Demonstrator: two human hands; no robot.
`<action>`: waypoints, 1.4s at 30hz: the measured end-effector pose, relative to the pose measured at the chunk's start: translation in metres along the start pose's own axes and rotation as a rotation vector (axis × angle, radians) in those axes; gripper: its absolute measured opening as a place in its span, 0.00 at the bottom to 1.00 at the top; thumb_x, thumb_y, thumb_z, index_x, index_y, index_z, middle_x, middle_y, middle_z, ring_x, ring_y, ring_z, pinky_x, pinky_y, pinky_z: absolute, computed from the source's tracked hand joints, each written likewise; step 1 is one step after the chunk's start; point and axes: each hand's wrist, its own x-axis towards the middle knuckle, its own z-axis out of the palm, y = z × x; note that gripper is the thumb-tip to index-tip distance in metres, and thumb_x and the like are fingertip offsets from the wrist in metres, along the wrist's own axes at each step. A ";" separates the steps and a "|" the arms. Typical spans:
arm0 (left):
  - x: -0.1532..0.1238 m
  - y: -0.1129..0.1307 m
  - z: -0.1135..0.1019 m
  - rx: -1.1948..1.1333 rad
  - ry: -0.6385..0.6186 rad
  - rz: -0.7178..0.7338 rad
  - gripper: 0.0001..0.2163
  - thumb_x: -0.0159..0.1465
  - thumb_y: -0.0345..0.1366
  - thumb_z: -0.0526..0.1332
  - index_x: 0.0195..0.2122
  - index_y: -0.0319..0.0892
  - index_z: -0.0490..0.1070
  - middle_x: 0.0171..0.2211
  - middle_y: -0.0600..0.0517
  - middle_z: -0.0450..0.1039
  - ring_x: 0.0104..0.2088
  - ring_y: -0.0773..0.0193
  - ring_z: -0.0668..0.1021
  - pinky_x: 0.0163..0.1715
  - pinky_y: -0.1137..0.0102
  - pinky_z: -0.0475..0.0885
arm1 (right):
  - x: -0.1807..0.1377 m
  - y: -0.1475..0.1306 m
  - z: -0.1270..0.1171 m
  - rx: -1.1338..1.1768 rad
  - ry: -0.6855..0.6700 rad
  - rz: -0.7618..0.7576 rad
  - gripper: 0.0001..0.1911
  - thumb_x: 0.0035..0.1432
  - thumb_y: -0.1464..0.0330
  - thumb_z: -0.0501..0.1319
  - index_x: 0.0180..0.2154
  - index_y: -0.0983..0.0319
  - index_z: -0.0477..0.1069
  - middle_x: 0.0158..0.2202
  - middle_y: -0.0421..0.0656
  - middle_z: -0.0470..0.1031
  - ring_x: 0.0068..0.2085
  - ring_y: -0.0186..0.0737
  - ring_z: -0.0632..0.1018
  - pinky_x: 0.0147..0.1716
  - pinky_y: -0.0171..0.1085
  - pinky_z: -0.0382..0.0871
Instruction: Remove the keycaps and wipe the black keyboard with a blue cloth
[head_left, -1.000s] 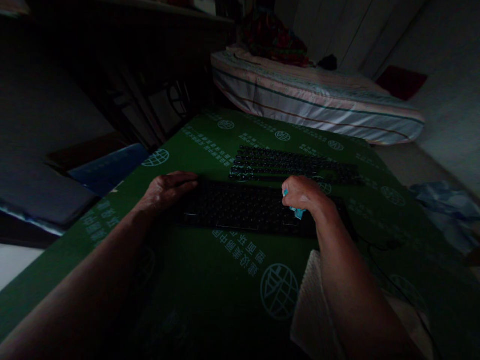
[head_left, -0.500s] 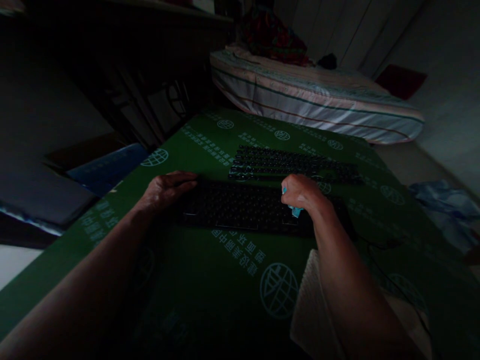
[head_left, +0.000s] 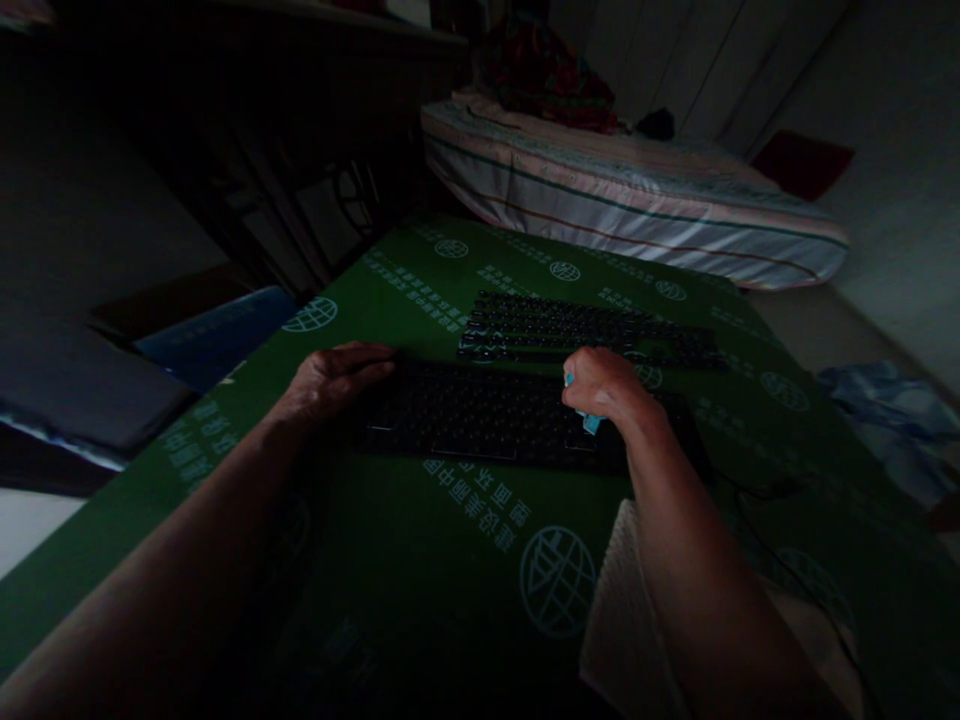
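Two black keyboards lie on a green printed table cover (head_left: 420, 560). The near keyboard (head_left: 480, 415) lies between my hands. My left hand (head_left: 334, 378) rests on its left end, fingers curled over the top corner. My right hand (head_left: 604, 385) is closed on a small light-blue thing (head_left: 590, 421), perhaps a cloth or wipe, and presses it on the keys at the right part of the near keyboard. The far keyboard (head_left: 570, 328) lies just behind, untouched.
A white towel (head_left: 615, 620) lies under my right forearm at the table's front right. A black cable (head_left: 757, 500) runs off the keyboard's right end. Behind the table is a striped mattress (head_left: 630, 205). A blue object (head_left: 214, 335) sits left of the table, a crumpled cloth (head_left: 885, 415) at right.
My right hand with the blue thing has shifted slightly up and left on the near keyboard. My left hand has stayed in place.
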 end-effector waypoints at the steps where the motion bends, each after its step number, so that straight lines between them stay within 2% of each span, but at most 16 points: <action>1: 0.000 0.000 0.000 0.002 0.001 -0.003 0.32 0.50 0.62 0.60 0.43 0.40 0.77 0.49 0.44 0.74 0.51 0.50 0.75 0.57 0.62 0.65 | 0.000 0.001 0.000 0.004 -0.013 -0.005 0.13 0.44 0.73 0.59 0.33 0.61 0.79 0.35 0.47 0.81 0.37 0.43 0.80 0.28 0.33 0.66; 5: 0.000 0.000 0.000 0.015 0.006 -0.009 0.32 0.50 0.63 0.60 0.44 0.40 0.77 0.49 0.45 0.75 0.50 0.50 0.75 0.56 0.61 0.66 | 0.001 0.000 0.000 -0.009 -0.054 -0.011 0.13 0.44 0.73 0.60 0.33 0.60 0.79 0.35 0.47 0.81 0.36 0.43 0.80 0.27 0.33 0.65; 12: 0.000 0.002 -0.001 0.016 -0.008 -0.009 0.34 0.50 0.64 0.59 0.44 0.37 0.76 0.49 0.43 0.74 0.50 0.49 0.75 0.56 0.59 0.66 | -0.002 -0.002 -0.003 -0.025 0.053 0.002 0.15 0.45 0.74 0.59 0.35 0.61 0.79 0.38 0.48 0.81 0.38 0.45 0.80 0.31 0.35 0.68; 16: 0.000 0.000 0.000 0.021 0.007 0.001 0.33 0.49 0.65 0.59 0.43 0.41 0.77 0.49 0.44 0.75 0.50 0.50 0.75 0.56 0.61 0.66 | -0.003 0.008 -0.007 0.033 0.113 0.055 0.12 0.47 0.72 0.61 0.35 0.60 0.79 0.36 0.46 0.81 0.38 0.43 0.80 0.30 0.33 0.66; 21: 0.002 -0.006 0.001 0.007 0.009 0.009 0.31 0.49 0.63 0.60 0.42 0.42 0.78 0.48 0.45 0.75 0.50 0.50 0.76 0.56 0.62 0.66 | 0.002 0.019 -0.002 0.103 0.077 0.024 0.09 0.46 0.71 0.63 0.33 0.60 0.78 0.31 0.44 0.80 0.34 0.42 0.79 0.26 0.32 0.62; 27: 0.003 -0.008 0.001 0.029 0.027 0.014 0.28 0.51 0.60 0.60 0.42 0.42 0.77 0.48 0.47 0.76 0.50 0.52 0.75 0.56 0.64 0.66 | 0.003 0.008 0.001 0.079 -0.048 -0.040 0.08 0.45 0.73 0.63 0.32 0.60 0.77 0.31 0.44 0.80 0.32 0.39 0.79 0.23 0.31 0.60; 33: 0.002 -0.003 0.001 0.020 0.018 -0.002 0.32 0.48 0.64 0.60 0.42 0.40 0.77 0.49 0.45 0.75 0.50 0.50 0.75 0.56 0.63 0.66 | 0.000 0.003 0.000 0.034 0.031 -0.039 0.10 0.45 0.73 0.61 0.32 0.61 0.77 0.34 0.46 0.81 0.36 0.43 0.80 0.25 0.33 0.61; 36: 0.002 -0.001 0.000 0.015 0.019 -0.037 0.33 0.48 0.64 0.60 0.42 0.40 0.77 0.49 0.45 0.75 0.50 0.51 0.75 0.55 0.63 0.67 | 0.000 0.005 0.001 0.066 0.018 -0.055 0.10 0.44 0.73 0.61 0.31 0.61 0.77 0.32 0.45 0.80 0.34 0.43 0.79 0.24 0.33 0.61; 42: 0.000 0.002 -0.001 0.033 0.014 -0.002 0.32 0.49 0.64 0.59 0.42 0.40 0.77 0.49 0.44 0.75 0.51 0.51 0.75 0.57 0.63 0.65 | 0.002 0.009 0.002 0.062 0.038 -0.046 0.10 0.44 0.73 0.62 0.32 0.60 0.78 0.33 0.45 0.81 0.35 0.43 0.80 0.27 0.33 0.62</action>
